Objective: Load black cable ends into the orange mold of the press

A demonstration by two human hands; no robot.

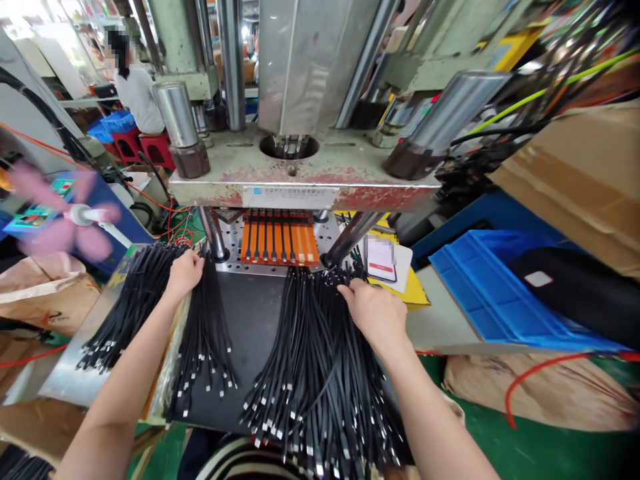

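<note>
My left hand [186,270] is closed at the upper ends of a bundle of flat black cables [135,300]. Its fingertips are turned away, so what they hold is hidden. A smaller bunch of black cables [205,340] hangs beside it. My right hand [377,313] pinches at the top of a large pile of black cables [310,347] with metal plugs; the gripped cable end is hard to make out. Between and beyond my hands, an orange mould plate [280,243] in the press carries several black cables side by side.
Steel columns [350,237] of the press [300,193] flank the plate. A phone [381,259] lies on the right by a blue tray [480,287]. A pink fan [75,213] stands left. A person [137,93] sits in the background.
</note>
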